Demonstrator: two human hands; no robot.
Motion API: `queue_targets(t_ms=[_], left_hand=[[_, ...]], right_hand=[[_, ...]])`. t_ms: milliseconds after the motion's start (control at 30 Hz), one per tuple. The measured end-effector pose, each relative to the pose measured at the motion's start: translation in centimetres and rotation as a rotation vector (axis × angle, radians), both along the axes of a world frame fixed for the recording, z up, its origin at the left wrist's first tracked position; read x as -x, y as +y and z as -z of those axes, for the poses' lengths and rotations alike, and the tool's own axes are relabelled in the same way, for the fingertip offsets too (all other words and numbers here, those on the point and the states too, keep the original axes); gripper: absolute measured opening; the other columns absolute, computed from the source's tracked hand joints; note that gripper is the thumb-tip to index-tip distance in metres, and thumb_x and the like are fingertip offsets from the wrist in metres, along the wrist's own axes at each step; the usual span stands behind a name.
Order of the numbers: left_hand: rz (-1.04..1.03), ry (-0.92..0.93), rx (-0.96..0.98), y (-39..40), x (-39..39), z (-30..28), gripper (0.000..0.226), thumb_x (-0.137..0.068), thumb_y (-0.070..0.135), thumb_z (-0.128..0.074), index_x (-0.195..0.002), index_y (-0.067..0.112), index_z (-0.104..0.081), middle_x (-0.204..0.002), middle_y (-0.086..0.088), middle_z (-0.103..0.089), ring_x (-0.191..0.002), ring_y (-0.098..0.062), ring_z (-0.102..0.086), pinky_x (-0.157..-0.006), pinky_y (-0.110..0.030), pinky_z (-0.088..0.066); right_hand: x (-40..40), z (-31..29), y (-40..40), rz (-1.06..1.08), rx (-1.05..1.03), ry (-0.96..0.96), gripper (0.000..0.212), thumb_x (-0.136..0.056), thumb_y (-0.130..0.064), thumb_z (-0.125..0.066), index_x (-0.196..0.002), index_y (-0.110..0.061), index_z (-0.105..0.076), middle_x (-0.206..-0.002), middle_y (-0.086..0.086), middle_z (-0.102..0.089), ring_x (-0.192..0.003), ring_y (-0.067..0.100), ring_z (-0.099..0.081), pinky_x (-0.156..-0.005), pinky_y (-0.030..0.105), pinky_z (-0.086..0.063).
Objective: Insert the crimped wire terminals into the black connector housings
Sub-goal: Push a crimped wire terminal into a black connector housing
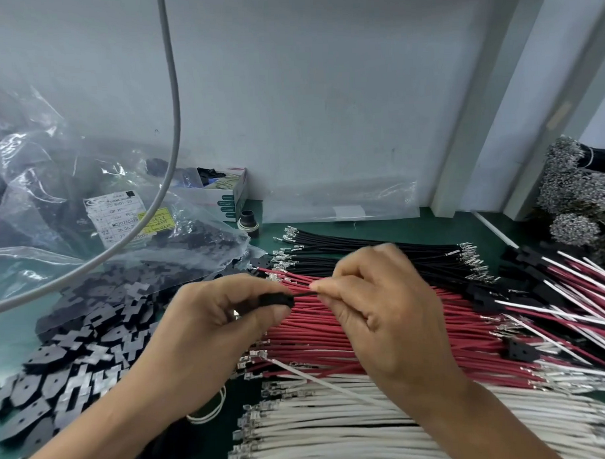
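- Two hands meet above the wires: the left hand pinches a black connector housing, and the right hand pinches a black wire at the housing's end.
- Beneath them lie rows of red wires, black wires and white wires on the green table.
- Left of them sits a heap of loose housings, with a plastic bag behind it.

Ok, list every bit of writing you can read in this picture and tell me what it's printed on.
"PCS" and "26.06": partly legible on the white label of the clear plastic bag; its other lines are too blurred to read reliably.
Yellow sticker beside that label: dark print, too blurred to read.
Small white and teal box at the wall: teal markings on its side, too small to read.
Nothing else bears readable writing.
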State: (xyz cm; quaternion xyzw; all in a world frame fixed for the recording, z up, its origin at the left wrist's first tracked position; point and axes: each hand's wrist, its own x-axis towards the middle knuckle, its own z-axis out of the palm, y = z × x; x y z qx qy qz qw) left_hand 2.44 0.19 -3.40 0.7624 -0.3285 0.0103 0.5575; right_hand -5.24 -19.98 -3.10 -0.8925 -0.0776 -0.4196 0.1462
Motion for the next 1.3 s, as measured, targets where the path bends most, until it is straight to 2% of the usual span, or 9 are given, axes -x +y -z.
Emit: queue_targets(t_ms=[100, 167, 300, 533, 633, 767, 933, 1133, 1300], left_hand=[[-0.081, 0.066, 0.115, 0.3, -0.4, 0.1, 0.028, -0.077, 0.028, -0.078, -0.103, 0.038, -0.080, -0.071, -0.002, -0.073, -0.059, -0.009, -0.065, -0.059, -0.016, -0.052], [-0.111, 0.098, 0.157, 0.4, -0.7, 0.1, 0.024, -0.080, 0.021, -0.078, -0.102, 0.031, -0.081, -0.067, -0.003, -0.073, -0.053, -0.009, -0.060, -0.052, -0.014, -0.049], [-0.118, 0.172, 0.182, 0.2, -1.0, 0.3, 0.020, -0.079, 0.019, -0.079, -0.097, 0.027, -0.082, -0.069, -0.007, -0.075, -0.054, -0.013, -0.061, -0.050, -0.015, -0.049], [-0.115, 0.240, 0.216, 0.2, -1.1, 0.3, 0.021, -0.074, 0.026, -0.079, -0.094, 0.029, -0.083, -0.069, -0.009, -0.074, -0.054, -0.011, -0.061, -0.050, -0.015, -0.050], [-0.108, 0.244, 0.222, 0.2, -1.0, 0.2, 0.022, -0.073, 0.027, -0.079, -0.094, 0.031, -0.082, -0.070, -0.008, -0.075, -0.055, -0.011, -0.062, -0.053, -0.016, -0.052], [-0.098, 0.230, 0.212, 0.5, -1.0, 0.0, 0.024, -0.072, 0.031, -0.079, -0.096, 0.033, -0.082, -0.078, -0.007, -0.078, -0.059, -0.013, -0.067, -0.056, -0.019, -0.055], [-0.100, 0.242, 0.221, 0.6, -1.2, 0.1, 0.026, -0.070, 0.033, -0.079, -0.096, 0.034, -0.082, -0.079, -0.007, -0.079, -0.059, -0.013, -0.068, -0.055, -0.016, -0.054], [-0.096, 0.263, 0.236, 0.7, -1.2, -0.1, 0.026, -0.069, 0.033, -0.078, -0.095, 0.032, -0.082, -0.079, -0.010, -0.078, -0.060, -0.018, -0.067, -0.056, -0.020, -0.056], [-0.044, 0.389, 0.308, 0.9, -1.4, -0.3, 0.033, -0.064, 0.035, -0.079, -0.095, 0.024, -0.083, -0.081, -0.019, -0.077, -0.059, -0.021, -0.065, -0.055, -0.024, -0.056]], right_hand=[[0.1, 0.0, 0.3, 0.005, 0.106, -0.024, 0.009, -0.090, -0.019, -0.074, -0.099, -0.017, -0.077, -0.091, -0.004, -0.062, -0.084, 0.016, -0.052, -0.063, 0.030, -0.047], [0.1, 0.6, 1.2, -0.036, 0.186, 0.136, 0.005, -0.091, -0.021, -0.073, -0.095, -0.021, -0.075, -0.088, -0.008, -0.061, -0.081, 0.016, -0.052, -0.059, 0.034, -0.049], [-0.8, 1.8, 1.8, -0.025, 0.062, 0.374, 0.020, -0.093, -0.041, -0.067, -0.111, -0.034, -0.072, -0.097, -0.019, -0.057, -0.094, 0.005, -0.048, -0.075, 0.026, -0.046], [-1.0, 2.0, 1.5, 0.003, -0.111, 0.420, 0.020, -0.089, -0.040, -0.073, -0.109, -0.037, -0.073, -0.087, -0.021, -0.057, -0.092, 0.000, -0.048, -0.075, 0.020, -0.043], [-1.0, 1.9, 1.6, 0.025, -0.139, 0.446, 0.009, -0.089, -0.042, -0.072, -0.095, -0.036, -0.074, -0.086, -0.021, -0.057, -0.093, -0.002, -0.047, -0.072, 0.012, -0.037], [-0.9, 1.7, 1.5, 0.040, -0.170, 0.464, 0.008, -0.086, -0.039, -0.075, -0.082, -0.034, -0.071, -0.083, -0.021, -0.059, -0.091, -0.003, -0.051, -0.070, 0.012, -0.036], [-1.0, 1.5, 1.6, 0.011, -0.136, 0.470, 0.014, -0.088, -0.037, -0.073, -0.102, -0.037, -0.073, -0.086, -0.022, -0.060, -0.092, -0.002, -0.052, -0.073, 0.014, -0.040], [-0.6, 1.2, 1.1, -0.003, -0.171, 0.431, 0.006, -0.093, -0.030, -0.067, -0.093, -0.034, -0.072, -0.092, -0.022, -0.061, -0.095, -0.002, -0.055, -0.078, 0.020, -0.046], [0.1, 0.8, -0.2, -0.053, -0.304, 0.355, 0.020, -0.092, -0.013, -0.071, -0.095, -0.031, -0.078, -0.091, -0.022, -0.068, -0.093, -0.001, -0.065, -0.078, 0.019, -0.052]])
